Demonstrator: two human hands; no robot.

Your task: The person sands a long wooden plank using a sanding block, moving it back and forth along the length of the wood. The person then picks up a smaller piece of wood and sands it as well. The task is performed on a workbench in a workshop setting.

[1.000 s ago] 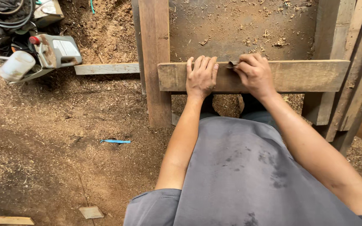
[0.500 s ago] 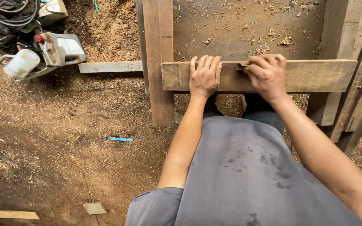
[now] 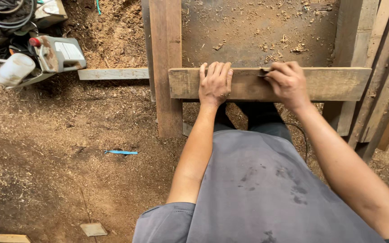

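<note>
The plank runs crosswise under both hands: left hand lies flat, released, fingers over its far edge; right hand is clenched on a small dark tool.

Your left hand lies flat on the weathered horizontal wooden plank; your right hand rests on it just to the right. The plank crosses an upright wooden post at its left end. White plastic jug sits far left on the sawdust-covered ground.
</note>
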